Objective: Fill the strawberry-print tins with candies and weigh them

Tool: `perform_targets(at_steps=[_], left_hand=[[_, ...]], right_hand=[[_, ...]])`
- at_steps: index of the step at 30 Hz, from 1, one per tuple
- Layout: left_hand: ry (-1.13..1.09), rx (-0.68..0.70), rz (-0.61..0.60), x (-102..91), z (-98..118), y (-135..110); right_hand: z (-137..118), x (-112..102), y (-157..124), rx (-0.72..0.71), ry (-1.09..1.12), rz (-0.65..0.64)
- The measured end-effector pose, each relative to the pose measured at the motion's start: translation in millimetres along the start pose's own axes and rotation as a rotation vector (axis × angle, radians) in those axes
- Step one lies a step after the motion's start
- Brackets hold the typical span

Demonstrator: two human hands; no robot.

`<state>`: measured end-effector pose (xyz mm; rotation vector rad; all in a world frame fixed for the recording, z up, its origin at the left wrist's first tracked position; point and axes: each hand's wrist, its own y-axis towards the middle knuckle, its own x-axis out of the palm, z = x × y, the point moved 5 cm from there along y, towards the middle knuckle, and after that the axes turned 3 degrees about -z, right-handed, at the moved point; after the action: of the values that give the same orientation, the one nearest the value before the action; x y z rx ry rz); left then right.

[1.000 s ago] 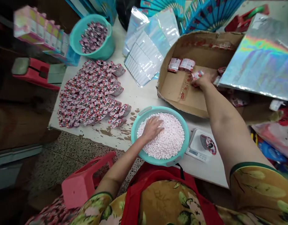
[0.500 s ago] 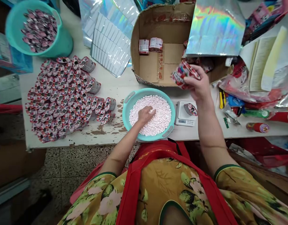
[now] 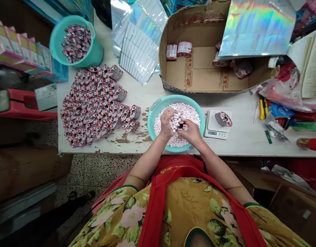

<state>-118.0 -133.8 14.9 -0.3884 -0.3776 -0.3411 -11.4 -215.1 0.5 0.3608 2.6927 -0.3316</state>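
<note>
A turquoise basin (image 3: 151, 127) of pale pink, candy-like pellets (image 3: 192, 112) stands at the table's front edge, below both my hands. My left hand (image 3: 167, 122) is cupped closed around a heap of these pellets. Close beside it, my right hand (image 3: 192, 133) grips a small red-and-white printed packet (image 3: 184, 127) with a dark round opening turned up toward the pellets. Fingers hide most of this packet. On a white digital scale (image 3: 216, 134) to the right rests a similar packet (image 3: 223, 119).
Many like packets (image 3: 89, 113) stand massed at the left. Behind them is a turquoise bucket (image 3: 97, 55) of small pinkish, shiny pieces. A cardboard box (image 3: 199, 77) with several packets and a shiny holographic sheet (image 3: 255, 29) lies at the back. A yellow cutter (image 3: 262, 108) lies right.
My right hand has come from the box down to the basin with a packet. My left hand has lifted a handful of pellets and meets it there. The view has shifted left.
</note>
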Motion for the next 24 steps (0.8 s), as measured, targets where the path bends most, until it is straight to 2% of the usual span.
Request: perform_targets(at_steps=[2,4,7,12,20,24], left_hand=[[0.031,0.049,0.035,2.9,-1.2,-0.9],[0.078,0.082,0.122,-1.0,-4.1,1.4],[0.128,0.068,0.223,-8.2,-9.4,6.8],[0.148,0.041,0.11,-2.1,-12.4,11.7],[0.083,0.1,0.129,0.4,-12.4,23.5],[0.02,0.096,0.13,2.1,-15.2,27.5]], right_hand=[[-3.6,8.3,1.7,0.013,-0.052,0.004],[-6.1,13.2,3.3,0.008,-0.09,-0.012],[-5.5,15.3,4.2,0.017,-0.121,-0.053],[-0.2,10.2,6.8,0.092,-0.086,-0.016],[-2.1,4.3,13.8,0.047,-0.117,0.038],[-4.1,1.1,14.2,0.077,-0.209,0.002]])
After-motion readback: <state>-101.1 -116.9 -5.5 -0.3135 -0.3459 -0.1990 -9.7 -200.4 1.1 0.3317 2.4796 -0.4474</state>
